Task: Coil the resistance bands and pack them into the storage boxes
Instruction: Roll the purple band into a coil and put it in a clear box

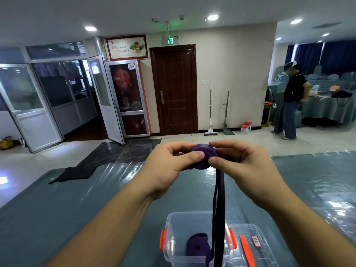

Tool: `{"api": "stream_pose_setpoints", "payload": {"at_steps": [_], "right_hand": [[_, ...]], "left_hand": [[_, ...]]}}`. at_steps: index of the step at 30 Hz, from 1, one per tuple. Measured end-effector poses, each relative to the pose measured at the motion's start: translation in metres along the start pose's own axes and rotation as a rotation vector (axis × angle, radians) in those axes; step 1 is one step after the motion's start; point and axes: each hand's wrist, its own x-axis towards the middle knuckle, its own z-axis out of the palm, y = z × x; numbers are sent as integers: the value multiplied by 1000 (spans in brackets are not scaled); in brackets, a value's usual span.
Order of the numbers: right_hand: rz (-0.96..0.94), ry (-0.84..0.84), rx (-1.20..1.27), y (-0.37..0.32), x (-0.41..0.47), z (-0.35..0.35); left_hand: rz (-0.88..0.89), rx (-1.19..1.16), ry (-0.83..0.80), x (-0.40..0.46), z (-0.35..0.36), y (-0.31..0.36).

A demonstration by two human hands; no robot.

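I hold a purple resistance band [204, 153] up in front of me, partly rolled into a tight coil. My left hand [173, 166] pinches the coil from the left with thumb and fingers. My right hand [240, 166] pinches it from the right. The band's loose tail [218, 209] hangs straight down toward a clear storage box [173, 226] with orange latches near the table's front edge. Another coiled purple band [196, 244] lies inside that box.
The box's clear lid [252, 245] with an orange latch and a label lies right of the box. The table [77, 209] has a blue cloth under clear plastic. A person [292, 101] stands far right by other tables. A dark mat lies on the floor ahead.
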Motion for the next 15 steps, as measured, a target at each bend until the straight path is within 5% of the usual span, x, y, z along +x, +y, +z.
{"api": "stream_pose_setpoints", "payload": {"at_steps": [3,10,15], "right_hand": [[-9,68,41,4,0,4],[12,-139,-168,-5,6,-6],[-15,9,0,4,5,1]], "left_hand": [[-17,-166,15,-1,8,-5],[18,257,-50,2,-6,6],[-5,-47,36,3,3,3]]}}
